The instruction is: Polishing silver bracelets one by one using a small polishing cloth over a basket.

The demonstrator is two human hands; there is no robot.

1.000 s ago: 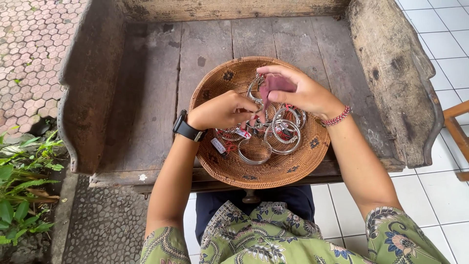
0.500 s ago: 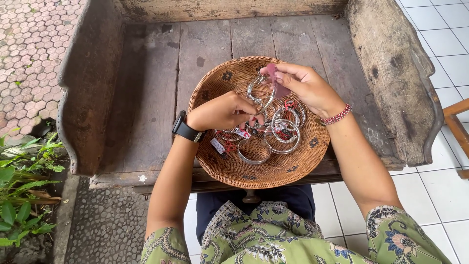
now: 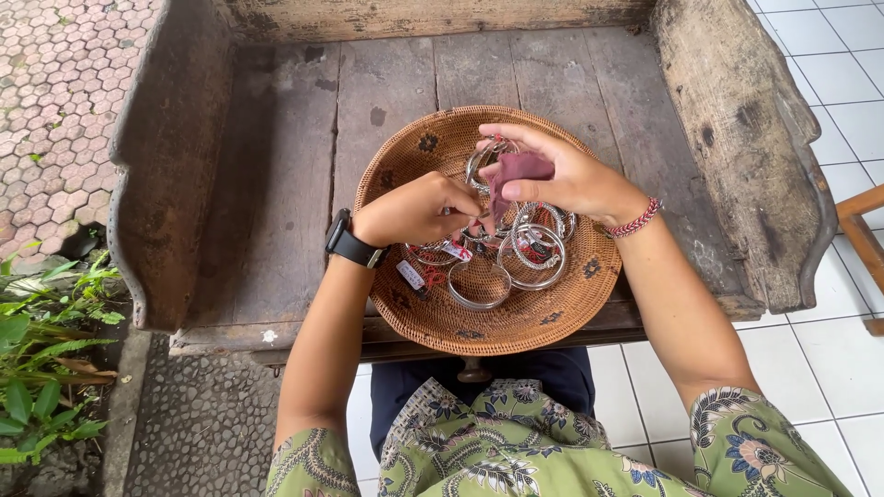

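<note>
A round woven basket (image 3: 424, 147) sits on a worn wooden bench seat and holds several silver bangles (image 3: 536, 256) with small tags. My left hand (image 3: 412, 210), with a black watch on the wrist, pinches a silver bangle (image 3: 479, 166) over the basket's middle. My right hand (image 3: 557, 175), wearing a red beaded bracelet, presses a small maroon cloth (image 3: 516, 175) against that same bangle. Both hands hover just above the pile.
The old wooden bench (image 3: 276, 166) has raised arms at left and right (image 3: 746, 138). Brick paving and green plants (image 3: 46, 368) lie to the left, white floor tiles (image 3: 829, 368) to the right. My lap in green patterned fabric is at the bottom.
My right hand with the maroon cloth has shifted slightly along the bangle; my left hand stays put gripping it. The basket has not moved.
</note>
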